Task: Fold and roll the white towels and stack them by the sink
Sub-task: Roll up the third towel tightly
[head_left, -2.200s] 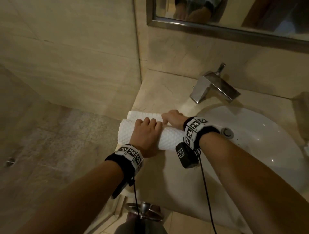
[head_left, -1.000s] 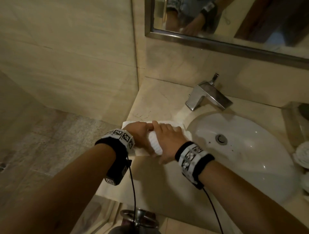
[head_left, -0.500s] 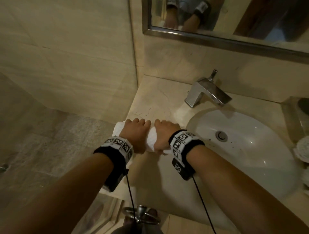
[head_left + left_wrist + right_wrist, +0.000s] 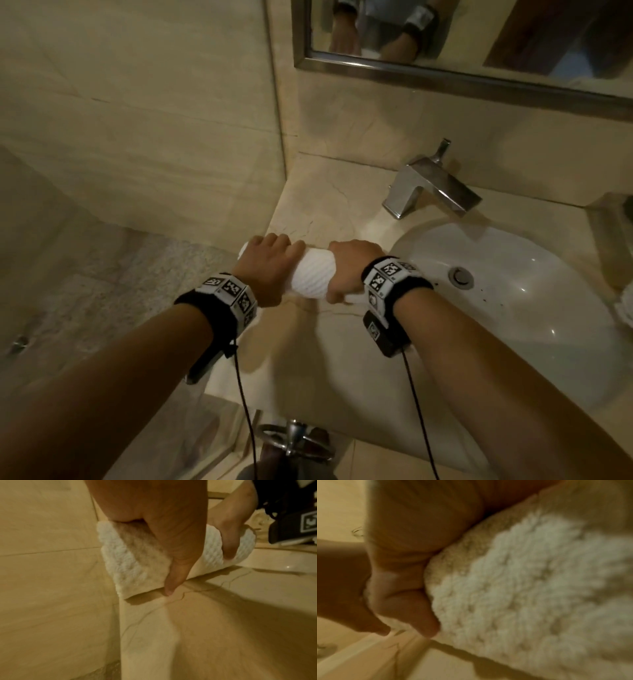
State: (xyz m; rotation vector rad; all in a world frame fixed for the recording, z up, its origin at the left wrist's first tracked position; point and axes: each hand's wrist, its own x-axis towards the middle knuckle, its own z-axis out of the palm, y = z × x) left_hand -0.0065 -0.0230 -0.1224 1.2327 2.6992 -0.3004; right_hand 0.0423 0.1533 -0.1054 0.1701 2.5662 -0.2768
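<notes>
A rolled white towel [image 4: 313,277] lies crosswise over the beige marble counter [image 4: 329,198], just left of the sink. My left hand [image 4: 270,262] grips its left part from above, fingers curled over the far side. My right hand [image 4: 346,270] grips its right end, thumb wrapped underneath. In the left wrist view the towel [image 4: 130,563] casts a shadow below and seems slightly off the counter, my thumb down its front. Blurred waffle-textured towel [image 4: 522,588] fills the right wrist view, under my right hand [image 4: 412,547].
The white sink basin [image 4: 513,308] lies right of the hands, with a chrome faucet [image 4: 431,186] behind it. A mirror [image 4: 479,34] hangs above. More white towels [image 4: 627,305] peek in at the far right edge. The counter drops off to the tiled floor [image 4: 120,291] on the left.
The partly flat towel has been rolled up into a tight roll. My hands have shifted from pressing on it to gripping it, and now sit slightly farther apart.
</notes>
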